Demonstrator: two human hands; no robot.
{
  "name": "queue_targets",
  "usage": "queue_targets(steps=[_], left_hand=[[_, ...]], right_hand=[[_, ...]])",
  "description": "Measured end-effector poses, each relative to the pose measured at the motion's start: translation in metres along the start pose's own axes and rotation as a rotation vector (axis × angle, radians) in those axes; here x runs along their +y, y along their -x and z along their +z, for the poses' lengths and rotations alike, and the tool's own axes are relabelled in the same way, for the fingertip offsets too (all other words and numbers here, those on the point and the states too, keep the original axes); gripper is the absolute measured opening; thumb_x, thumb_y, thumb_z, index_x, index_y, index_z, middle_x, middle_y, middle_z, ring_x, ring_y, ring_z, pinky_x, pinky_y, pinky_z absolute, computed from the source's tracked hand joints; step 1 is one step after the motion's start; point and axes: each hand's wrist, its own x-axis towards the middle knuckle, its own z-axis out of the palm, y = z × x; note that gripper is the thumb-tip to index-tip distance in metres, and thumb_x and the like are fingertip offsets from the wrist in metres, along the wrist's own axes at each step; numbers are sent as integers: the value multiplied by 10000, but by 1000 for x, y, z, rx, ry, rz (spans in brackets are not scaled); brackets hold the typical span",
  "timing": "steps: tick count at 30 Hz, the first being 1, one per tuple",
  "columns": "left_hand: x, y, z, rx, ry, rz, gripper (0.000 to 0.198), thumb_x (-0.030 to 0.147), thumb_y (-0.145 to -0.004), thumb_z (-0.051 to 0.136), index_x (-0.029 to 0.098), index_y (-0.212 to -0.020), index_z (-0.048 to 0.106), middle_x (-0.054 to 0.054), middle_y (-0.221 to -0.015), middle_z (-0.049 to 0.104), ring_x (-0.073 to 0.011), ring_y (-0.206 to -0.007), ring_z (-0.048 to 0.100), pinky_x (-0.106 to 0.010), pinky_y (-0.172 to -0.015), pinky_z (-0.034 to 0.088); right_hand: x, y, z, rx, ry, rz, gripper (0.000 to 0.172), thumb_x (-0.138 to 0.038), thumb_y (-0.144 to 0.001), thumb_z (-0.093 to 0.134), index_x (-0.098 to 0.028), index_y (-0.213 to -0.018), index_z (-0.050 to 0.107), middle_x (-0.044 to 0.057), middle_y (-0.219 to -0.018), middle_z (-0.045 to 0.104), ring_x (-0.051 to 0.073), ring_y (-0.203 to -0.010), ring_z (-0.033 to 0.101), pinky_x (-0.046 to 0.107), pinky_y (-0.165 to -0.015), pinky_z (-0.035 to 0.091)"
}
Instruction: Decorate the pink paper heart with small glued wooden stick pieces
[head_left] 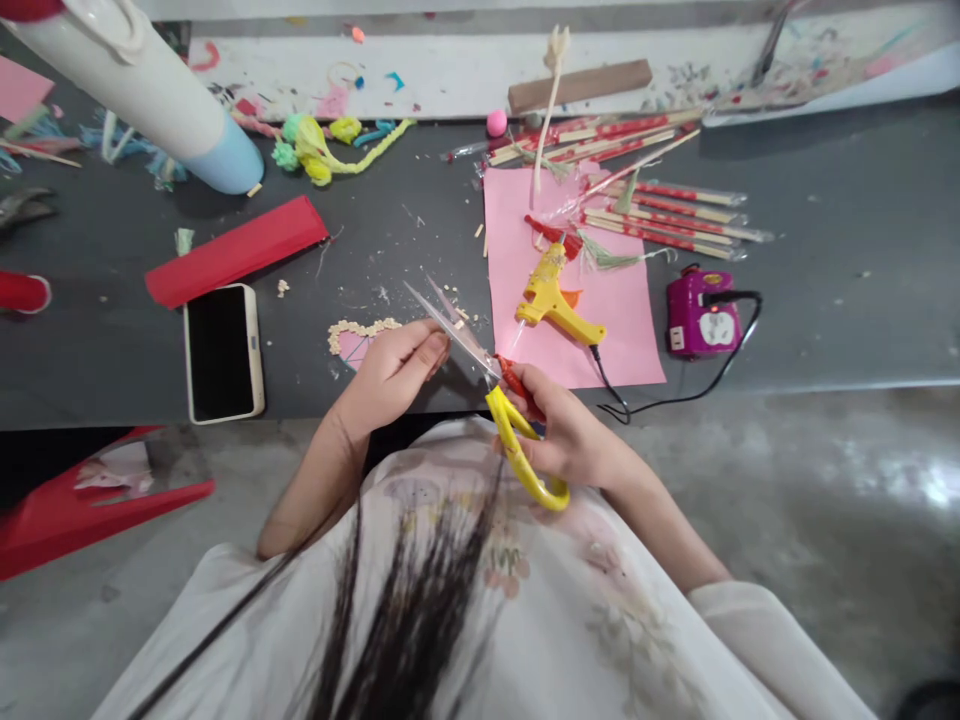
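My right hand (566, 430) holds a pair of scissors (517, 440) with yellow handles. An orange-red piece shows under its fingers by the pivot; whether it belongs to the scissors is unclear. The blades point up and left, slightly apart, beside the fingertips of my left hand (397, 370). That hand is closed in a pinch, and what it grips is hidden. Just beyond it lies a pink heart-shaped piece (356, 345) edged with small beige bits, partly covered by the hand. More small bits lie scattered around the blades.
A yellow glue gun (555, 300) rests on pink paper (630, 350), its black cord near a purple power box (701, 315). Wrapped chopsticks (675, 215) lie behind. To the left are a phone (223, 355), a red folded strip (240, 250) and a white-blue bottle (172, 100).
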Motion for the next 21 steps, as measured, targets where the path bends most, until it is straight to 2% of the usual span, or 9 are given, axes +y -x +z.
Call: queue_targets(steps=[5,11,15,21], left_hand=[[3,0,-3,-22,-23,-4,483,575,-961,416,203,-659,474,9,-576,478,-120,-541,448,-278,-538,358],[2,0,-3,-41,35,-49,471,577,-947,451,206,-658,485,9,-570,464,-119,-530,419,-288,-517,338],[-3,-3,-1,-56,132,-67,472,587,-926,490,210,-644,457,13,-572,426,-118,-528,393,-295,-503,324],[-11,-7,1,-75,267,-111,496,611,-890,542,210,-625,418,26,-569,362,-106,-512,349,-286,-488,291]], right_hand=[[-5,1,-2,-21,12,1,455,-443,-714,758,-228,-962,443,-23,-817,405,127,-695,373,278,-613,363],[-7,1,-1,17,-2,25,259,-377,-828,634,-224,-942,460,-11,-793,432,129,-677,398,285,-610,371],[-6,-1,1,16,3,48,254,-414,-840,612,-229,-882,444,-29,-744,423,118,-631,389,279,-580,343],[-15,0,1,28,130,92,293,-474,-858,568,-233,-810,407,-10,-735,492,137,-625,428,306,-596,330]])
